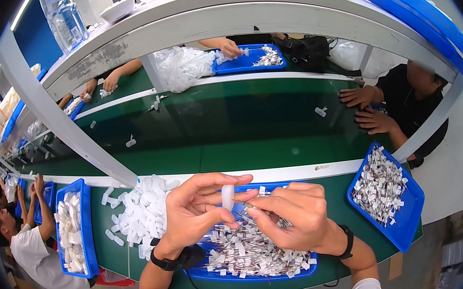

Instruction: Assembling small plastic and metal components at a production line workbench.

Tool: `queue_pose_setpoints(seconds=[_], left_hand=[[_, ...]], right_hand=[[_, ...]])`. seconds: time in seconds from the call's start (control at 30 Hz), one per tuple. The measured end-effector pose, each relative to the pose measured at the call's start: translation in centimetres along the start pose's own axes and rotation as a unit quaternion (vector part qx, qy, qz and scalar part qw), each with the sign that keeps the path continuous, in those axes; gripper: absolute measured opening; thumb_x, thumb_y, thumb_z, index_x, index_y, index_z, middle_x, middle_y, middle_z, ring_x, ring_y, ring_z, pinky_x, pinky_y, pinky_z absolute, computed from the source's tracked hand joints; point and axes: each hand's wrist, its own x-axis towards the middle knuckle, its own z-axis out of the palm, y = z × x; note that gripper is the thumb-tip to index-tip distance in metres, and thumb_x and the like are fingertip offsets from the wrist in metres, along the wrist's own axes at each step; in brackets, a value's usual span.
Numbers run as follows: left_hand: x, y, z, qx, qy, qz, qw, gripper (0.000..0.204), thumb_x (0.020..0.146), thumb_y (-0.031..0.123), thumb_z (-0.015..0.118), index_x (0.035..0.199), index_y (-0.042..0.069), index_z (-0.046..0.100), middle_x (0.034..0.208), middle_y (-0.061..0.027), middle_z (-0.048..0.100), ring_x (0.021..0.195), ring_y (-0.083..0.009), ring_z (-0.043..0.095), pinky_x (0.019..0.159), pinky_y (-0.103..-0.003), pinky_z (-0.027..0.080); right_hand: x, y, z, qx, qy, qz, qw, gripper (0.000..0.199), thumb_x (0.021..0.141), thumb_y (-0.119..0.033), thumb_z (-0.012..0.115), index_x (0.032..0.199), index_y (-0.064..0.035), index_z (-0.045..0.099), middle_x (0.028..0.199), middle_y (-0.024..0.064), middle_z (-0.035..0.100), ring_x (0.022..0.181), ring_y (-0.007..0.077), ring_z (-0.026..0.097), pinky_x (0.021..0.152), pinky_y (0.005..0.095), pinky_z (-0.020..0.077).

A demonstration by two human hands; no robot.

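Note:
My left hand is closed on a small translucent white oval plastic piece, held upright between fingers and thumb. My right hand pinches a thin wire-like part, its end touching or very near the plastic piece; its exact kind is too small to tell. Below both hands lies a blue tray heaped with thin leads that carry white tags. Beside my left hand, a loose pile of white plastic pieces spreads over the green table.
At right stands another blue tray of tagged leads; at left, a blue bin of white pieces. A green conveyor belt runs beyond, beneath a shelf frame. Across it, a person rests both hands at the belt; others work farther off.

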Motion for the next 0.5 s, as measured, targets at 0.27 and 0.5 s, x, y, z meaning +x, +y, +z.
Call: queue_pose_setpoints(seconds=[0.27,0.5], left_hand=[[-0.1,0.3,0.7,0.215,0.052,0.086,0.971,0.051,0.08,-0.005,0.082,0.128,-0.007,0.064,0.115,-0.0213,0.074,0.106,-0.0277,0.074,0.078,-0.032,0.065],[-0.5,1.4,0.9,0.278,0.075,0.097,0.953,0.035,0.077,0.001,0.086,0.11,-0.001,0.075,0.11,-0.0169,0.077,0.096,-0.0259,0.077,0.075,-0.031,0.065]], right_hand=[[0.4,0.6,0.2,0.014,-0.063,0.006,0.998,0.011,0.076,-0.004,0.081,0.086,-0.0037,0.077,0.065,0.0054,0.067,0.049,0.016,0.062,0.047,0.0274,0.0438],[1.1,0.4,0.1,0.017,-0.086,0.017,0.996,0.012,0.077,-0.005,0.081,0.088,-0.004,0.078,0.07,0.0072,0.071,0.054,0.0193,0.064,0.051,0.029,0.0465]])
